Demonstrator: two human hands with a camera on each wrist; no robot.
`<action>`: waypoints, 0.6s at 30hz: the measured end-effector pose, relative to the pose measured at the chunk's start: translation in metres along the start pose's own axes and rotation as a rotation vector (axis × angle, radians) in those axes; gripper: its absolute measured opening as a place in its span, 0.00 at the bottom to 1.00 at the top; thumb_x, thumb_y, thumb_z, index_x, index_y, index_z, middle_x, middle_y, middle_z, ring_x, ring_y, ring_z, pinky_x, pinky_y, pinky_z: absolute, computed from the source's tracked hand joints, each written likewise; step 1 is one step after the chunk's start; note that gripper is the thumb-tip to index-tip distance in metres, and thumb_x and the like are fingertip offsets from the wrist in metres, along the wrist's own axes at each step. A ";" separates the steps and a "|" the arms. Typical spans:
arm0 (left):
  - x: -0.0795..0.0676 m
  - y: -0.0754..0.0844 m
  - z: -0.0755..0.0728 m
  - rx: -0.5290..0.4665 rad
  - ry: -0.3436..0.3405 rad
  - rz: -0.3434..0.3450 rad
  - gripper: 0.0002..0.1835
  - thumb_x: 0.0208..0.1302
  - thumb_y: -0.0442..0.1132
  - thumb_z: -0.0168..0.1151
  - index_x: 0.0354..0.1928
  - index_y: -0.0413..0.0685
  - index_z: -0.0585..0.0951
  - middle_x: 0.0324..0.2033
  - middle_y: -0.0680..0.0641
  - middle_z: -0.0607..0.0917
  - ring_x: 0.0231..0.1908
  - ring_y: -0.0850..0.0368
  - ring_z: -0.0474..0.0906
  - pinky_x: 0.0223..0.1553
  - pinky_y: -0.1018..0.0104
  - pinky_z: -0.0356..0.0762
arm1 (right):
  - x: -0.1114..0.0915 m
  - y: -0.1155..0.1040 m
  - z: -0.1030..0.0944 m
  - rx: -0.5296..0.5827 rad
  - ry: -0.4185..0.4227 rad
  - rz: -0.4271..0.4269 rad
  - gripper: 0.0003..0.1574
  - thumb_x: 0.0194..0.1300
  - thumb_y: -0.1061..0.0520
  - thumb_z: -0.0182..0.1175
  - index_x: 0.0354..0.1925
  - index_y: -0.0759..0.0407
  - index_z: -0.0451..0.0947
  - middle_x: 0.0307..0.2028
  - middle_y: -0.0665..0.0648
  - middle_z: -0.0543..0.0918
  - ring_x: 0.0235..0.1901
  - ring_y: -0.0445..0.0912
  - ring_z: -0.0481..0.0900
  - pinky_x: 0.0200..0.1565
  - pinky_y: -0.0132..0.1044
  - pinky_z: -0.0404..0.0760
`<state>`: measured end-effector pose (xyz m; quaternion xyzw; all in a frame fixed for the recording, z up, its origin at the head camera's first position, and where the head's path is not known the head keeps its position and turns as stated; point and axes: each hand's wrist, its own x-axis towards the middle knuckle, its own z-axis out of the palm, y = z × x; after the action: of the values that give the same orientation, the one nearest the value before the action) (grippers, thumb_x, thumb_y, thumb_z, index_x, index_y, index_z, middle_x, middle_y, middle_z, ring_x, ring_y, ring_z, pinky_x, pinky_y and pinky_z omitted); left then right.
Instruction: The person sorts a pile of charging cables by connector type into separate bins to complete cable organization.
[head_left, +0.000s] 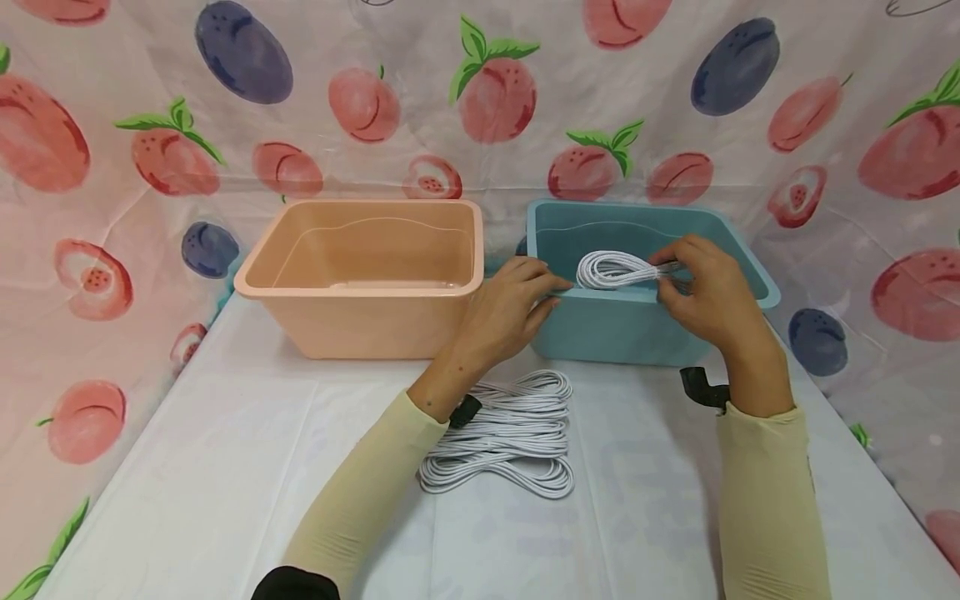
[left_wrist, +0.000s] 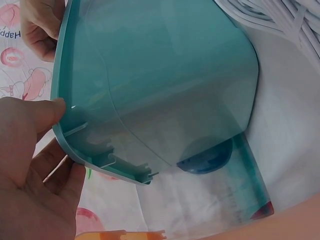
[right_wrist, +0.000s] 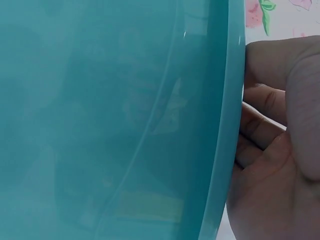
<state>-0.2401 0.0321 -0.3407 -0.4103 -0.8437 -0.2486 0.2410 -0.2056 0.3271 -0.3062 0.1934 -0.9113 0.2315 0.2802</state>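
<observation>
Plainly, the white table (head_left: 645, 508) takes up the lower half of the head view, with the peach bin (head_left: 360, 325) left of centre and the teal bin (head_left: 615, 329) right of centre. At bottom centre lies a heap of white cords (head_left: 517, 425), just in front of the gap between the bins. The left hand (head_left: 513, 304) pinches the near left corner of the teal rim, fingers only partly bent. The right hand (head_left: 708, 292), thumb and fingers closed, grips the right end of a coiled white bundle (head_left: 615, 271). What matters most seems to be this: the bundle points left from the right hand, its long axis nearly parallel to the near rim, its loops overlapping the bin's opening. The right hand is nearer; whether bundle and rim touch, I cannot tell.
</observation>
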 end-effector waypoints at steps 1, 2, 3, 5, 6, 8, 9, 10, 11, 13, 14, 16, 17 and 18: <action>0.000 0.000 0.000 -0.001 0.001 0.002 0.13 0.78 0.42 0.63 0.58 0.56 0.89 0.53 0.53 0.85 0.62 0.56 0.75 0.64 0.65 0.76 | 0.000 0.000 0.000 0.005 -0.007 0.003 0.15 0.62 0.73 0.63 0.46 0.66 0.85 0.46 0.63 0.84 0.50 0.59 0.80 0.51 0.53 0.76; -0.001 0.000 0.000 -0.001 0.001 0.002 0.13 0.79 0.42 0.63 0.58 0.56 0.89 0.53 0.53 0.85 0.62 0.56 0.75 0.64 0.65 0.76 | 0.000 0.000 -0.001 0.011 -0.015 0.009 0.14 0.62 0.73 0.63 0.46 0.66 0.85 0.46 0.63 0.84 0.50 0.59 0.80 0.52 0.53 0.76; -0.001 0.000 0.000 -0.001 0.001 0.003 0.13 0.79 0.42 0.63 0.58 0.56 0.89 0.53 0.53 0.85 0.62 0.55 0.75 0.63 0.65 0.76 | 0.000 0.000 -0.001 0.016 -0.022 0.015 0.13 0.62 0.73 0.63 0.45 0.66 0.85 0.46 0.63 0.84 0.51 0.59 0.80 0.53 0.55 0.76; -0.001 0.000 0.000 -0.001 -0.001 0.003 0.13 0.79 0.42 0.63 0.58 0.56 0.89 0.53 0.53 0.85 0.62 0.55 0.75 0.63 0.65 0.76 | 0.001 0.000 -0.001 0.025 -0.034 0.020 0.13 0.62 0.73 0.62 0.45 0.67 0.84 0.46 0.63 0.84 0.52 0.60 0.80 0.55 0.59 0.77; -0.002 0.000 0.000 -0.001 -0.001 0.003 0.13 0.79 0.42 0.63 0.58 0.55 0.89 0.53 0.53 0.85 0.62 0.55 0.75 0.63 0.65 0.76 | 0.001 0.000 -0.001 0.025 -0.040 0.024 0.13 0.62 0.73 0.62 0.45 0.67 0.84 0.46 0.63 0.84 0.52 0.60 0.80 0.55 0.60 0.77; -0.002 -0.001 0.000 -0.002 -0.001 0.002 0.13 0.79 0.42 0.63 0.58 0.55 0.89 0.53 0.52 0.85 0.61 0.55 0.75 0.63 0.65 0.76 | 0.001 -0.001 -0.001 0.027 -0.046 0.028 0.13 0.62 0.73 0.61 0.45 0.67 0.84 0.47 0.63 0.84 0.52 0.61 0.80 0.55 0.61 0.77; -0.002 -0.001 0.000 -0.002 -0.002 0.002 0.13 0.79 0.42 0.63 0.58 0.55 0.89 0.53 0.52 0.85 0.62 0.55 0.75 0.63 0.65 0.76 | 0.002 -0.001 -0.001 0.027 -0.048 0.029 0.13 0.62 0.73 0.61 0.45 0.67 0.84 0.47 0.63 0.85 0.52 0.61 0.80 0.56 0.61 0.77; -0.002 -0.001 0.000 -0.002 -0.002 0.001 0.13 0.79 0.42 0.63 0.58 0.55 0.89 0.53 0.52 0.85 0.62 0.55 0.75 0.63 0.65 0.76 | 0.002 -0.002 -0.001 0.027 -0.049 0.028 0.13 0.63 0.73 0.61 0.45 0.67 0.84 0.46 0.63 0.85 0.52 0.61 0.80 0.56 0.61 0.77; -0.002 -0.001 0.000 -0.002 -0.003 0.000 0.13 0.79 0.42 0.63 0.59 0.56 0.89 0.53 0.52 0.85 0.62 0.55 0.75 0.63 0.65 0.76 | 0.001 -0.002 -0.001 0.025 -0.049 0.026 0.13 0.63 0.73 0.61 0.45 0.67 0.84 0.46 0.63 0.85 0.52 0.61 0.80 0.56 0.61 0.77; -0.002 -0.001 0.000 -0.002 -0.007 0.000 0.13 0.79 0.42 0.63 0.59 0.56 0.89 0.53 0.52 0.85 0.62 0.55 0.75 0.64 0.65 0.76 | 0.001 -0.003 -0.001 0.019 -0.048 0.016 0.13 0.63 0.73 0.61 0.45 0.66 0.84 0.46 0.63 0.85 0.52 0.61 0.81 0.56 0.61 0.78; -0.001 -0.001 0.000 -0.002 -0.009 -0.001 0.13 0.79 0.42 0.63 0.59 0.56 0.88 0.53 0.52 0.84 0.62 0.55 0.75 0.64 0.65 0.76 | 0.000 -0.003 -0.001 0.015 -0.045 0.008 0.13 0.63 0.73 0.61 0.45 0.67 0.84 0.46 0.63 0.85 0.51 0.61 0.81 0.55 0.61 0.78; -0.001 0.000 0.000 -0.001 -0.013 -0.002 0.13 0.78 0.42 0.63 0.59 0.56 0.88 0.54 0.52 0.84 0.63 0.55 0.75 0.64 0.65 0.76 | -0.001 -0.003 -0.001 0.008 -0.036 -0.013 0.13 0.63 0.73 0.61 0.45 0.67 0.84 0.46 0.64 0.85 0.50 0.61 0.81 0.54 0.61 0.78; -0.001 0.000 0.000 0.000 -0.014 -0.002 0.13 0.78 0.42 0.64 0.59 0.57 0.88 0.54 0.52 0.84 0.63 0.55 0.75 0.64 0.65 0.76 | -0.002 -0.003 -0.001 0.004 -0.033 -0.021 0.13 0.63 0.73 0.61 0.45 0.67 0.84 0.45 0.64 0.85 0.50 0.61 0.82 0.53 0.61 0.78; -0.001 0.000 0.000 0.001 -0.015 -0.003 0.13 0.78 0.42 0.64 0.59 0.57 0.88 0.54 0.52 0.85 0.63 0.55 0.75 0.64 0.65 0.76 | -0.002 -0.003 -0.001 0.000 -0.030 -0.028 0.13 0.63 0.74 0.61 0.45 0.67 0.84 0.45 0.64 0.85 0.49 0.61 0.82 0.53 0.61 0.78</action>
<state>-0.2400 0.0314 -0.3415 -0.4108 -0.8461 -0.2454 0.2347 -0.2021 0.3254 -0.3056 0.2094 -0.9127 0.2246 0.2697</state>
